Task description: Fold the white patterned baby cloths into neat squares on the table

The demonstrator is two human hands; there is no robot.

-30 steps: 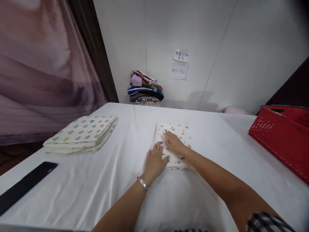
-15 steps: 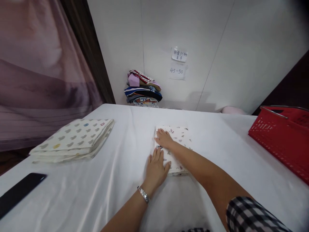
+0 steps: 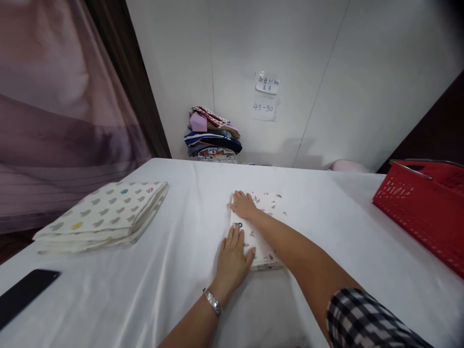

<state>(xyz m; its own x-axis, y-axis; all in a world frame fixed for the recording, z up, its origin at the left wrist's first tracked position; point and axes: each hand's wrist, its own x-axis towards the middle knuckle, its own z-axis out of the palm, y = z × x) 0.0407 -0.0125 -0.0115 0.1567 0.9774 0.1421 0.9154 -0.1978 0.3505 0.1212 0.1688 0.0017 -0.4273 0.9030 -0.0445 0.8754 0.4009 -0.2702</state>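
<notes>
Cloth: a small folded cloth (image 3: 261,227) lies on the desk (image 3: 326,227), well left of the red basket (image 3: 424,203).
Left hand: your left hand (image 3: 233,258) lies flat on the cloth's near edge, fingers spread, holding nothing.
Right hand: your right hand (image 3: 243,205) presses flat on its far left corner, fingers out.
Left of the cloth: a bigger folded cloth (image 3: 105,215).

Both palms lie flat on a small folded white printed cloth (image 3: 261,227) on the white-covered desk (image 3: 326,212): left hand (image 3: 233,258) nearer, right hand (image 3: 242,205) at the far left corner.
</notes>
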